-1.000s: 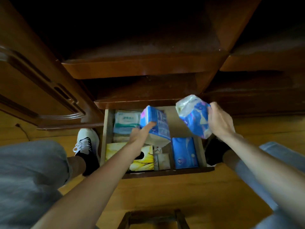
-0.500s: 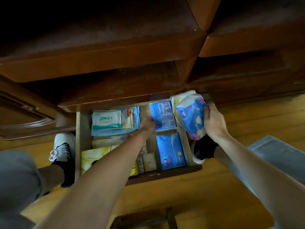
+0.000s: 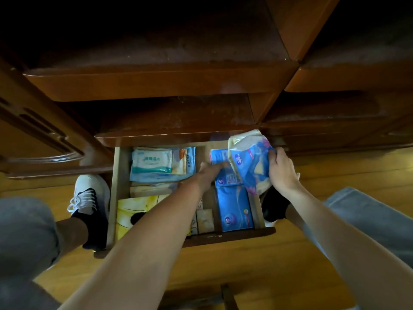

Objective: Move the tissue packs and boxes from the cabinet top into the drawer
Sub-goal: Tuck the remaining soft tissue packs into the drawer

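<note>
Dim warm light, black top, wide-angle bowing

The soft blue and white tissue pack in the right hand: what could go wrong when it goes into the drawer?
The soft blue and white tissue pack sits tilted over the wooden drawer's right wall, so it may catch there or slip outside. The right-hand compartment already holds two blue packs, and the left hand rests there, so space looks tight.

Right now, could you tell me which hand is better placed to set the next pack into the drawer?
Right. The right hand already grips the soft pack over the drawer; the left hand rests on a blue pack.
</note>
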